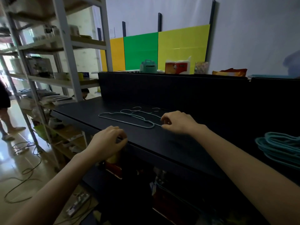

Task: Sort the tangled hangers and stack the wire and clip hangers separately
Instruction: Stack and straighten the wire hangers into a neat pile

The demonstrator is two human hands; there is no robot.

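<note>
Forearms are reaching in from 6 o'clock, both bare. The left hand point(107, 140) is resting at the front edge of the black table point(162, 143), its fingers loosely curled and holding nothing. The right hand point(177, 121) is hovering low over the tabletop, fingers and thumb curled at the right end of the loose wire hangers point(126, 118). It seems to be pinching the wire there, though the dim view is leaving this uncertain. These teal hangers are lying flat and overlapping between the hands and the table's back wall, toward 12 o'clock. At 3 o'clock a stack of teal hangers point(279, 146) is sitting on the same table, well apart. Coloured panels point(141, 51) are standing at 12 o'clock and a metal shelving rack point(65, 46) at 10 o'clock.
</note>
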